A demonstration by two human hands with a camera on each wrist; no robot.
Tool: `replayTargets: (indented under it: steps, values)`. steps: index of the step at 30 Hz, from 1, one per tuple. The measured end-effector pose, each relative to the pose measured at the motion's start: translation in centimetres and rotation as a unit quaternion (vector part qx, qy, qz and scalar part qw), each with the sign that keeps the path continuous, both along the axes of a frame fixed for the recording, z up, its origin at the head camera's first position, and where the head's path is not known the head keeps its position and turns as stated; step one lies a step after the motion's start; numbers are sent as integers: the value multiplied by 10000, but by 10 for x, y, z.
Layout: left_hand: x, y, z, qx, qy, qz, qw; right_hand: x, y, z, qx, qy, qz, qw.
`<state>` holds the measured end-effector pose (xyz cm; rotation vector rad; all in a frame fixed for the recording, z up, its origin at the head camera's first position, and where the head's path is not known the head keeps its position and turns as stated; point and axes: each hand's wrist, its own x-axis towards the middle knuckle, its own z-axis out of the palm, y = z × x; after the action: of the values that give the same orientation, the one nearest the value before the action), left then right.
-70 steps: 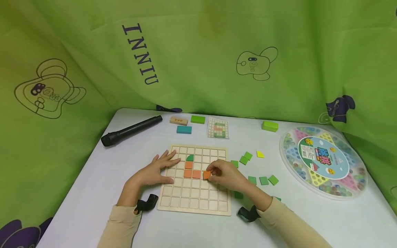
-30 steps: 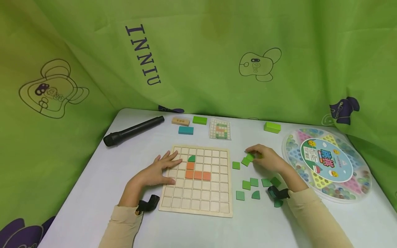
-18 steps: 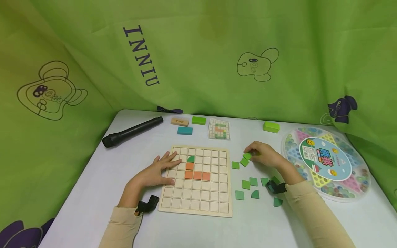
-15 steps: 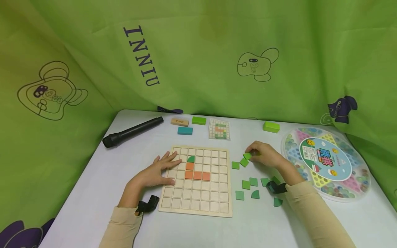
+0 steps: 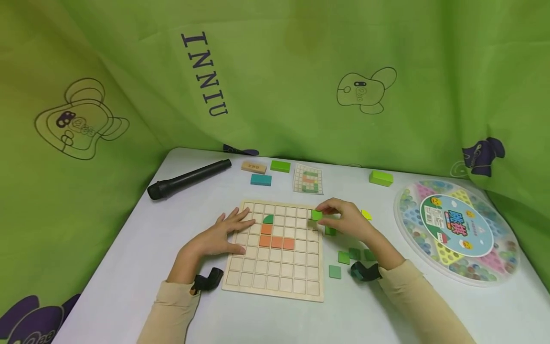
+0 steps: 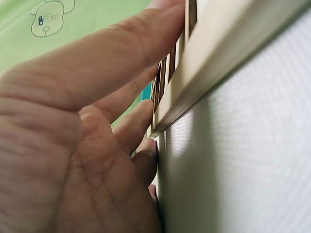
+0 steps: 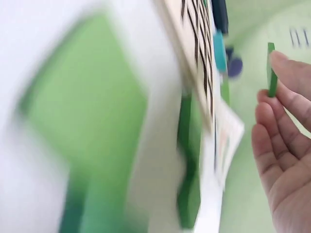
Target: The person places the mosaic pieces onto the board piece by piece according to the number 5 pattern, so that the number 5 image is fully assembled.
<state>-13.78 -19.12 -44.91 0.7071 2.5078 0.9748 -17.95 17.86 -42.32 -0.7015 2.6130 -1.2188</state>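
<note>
In the head view my right hand (image 5: pixel 347 220) pinches a light green square tile (image 5: pixel 316 215) between thumb and fingers, above the upper right edge of the wooden grid board (image 5: pixel 275 294). The right wrist view shows this green tile (image 7: pixel 271 70) edge-on at the fingertips. My left hand (image 5: pixel 218 237) lies with spread fingers on the board's left edge; the left wrist view shows the left thumb (image 6: pixel 112 53) against the rim. On the board sit a green quarter-circle tile (image 5: pixel 268 219) and several orange tiles (image 5: pixel 277 242) in an L shape.
Loose green tiles (image 5: pixel 343 257) and a yellow piece (image 5: pixel 366 215) lie right of the board. Behind it are a pattern card (image 5: pixel 308 178), a teal block (image 5: pixel 260 180), a green block (image 5: pixel 280 166) and a wooden block (image 5: pixel 254 167). A black microphone (image 5: pixel 189 180) and a round marble game case (image 5: pixel 457 229) flank them.
An orange tile was set down at the end of the row. My right hand then reached to the green tiles, took one and moved left to the board. The left hand stayed in place.
</note>
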Motion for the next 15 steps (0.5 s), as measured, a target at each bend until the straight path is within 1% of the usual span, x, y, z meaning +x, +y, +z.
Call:
replayTargets:
  steps: [3,6,10,15]
  values:
    - [0,0,0,11,25,-4,10000,-1,-25,0,-72,68,172,9998]
    - [0,0,1,5,52,-7,10000,-4,-49,0,8,69,340,9994]
    - [0,0,3,-71,0,33,10000,-8,-74,-4,372,-3,504,9980]
    - [1,1,4,-140,-88,84,9998,-11,-90,-9,803,91,558,9952]
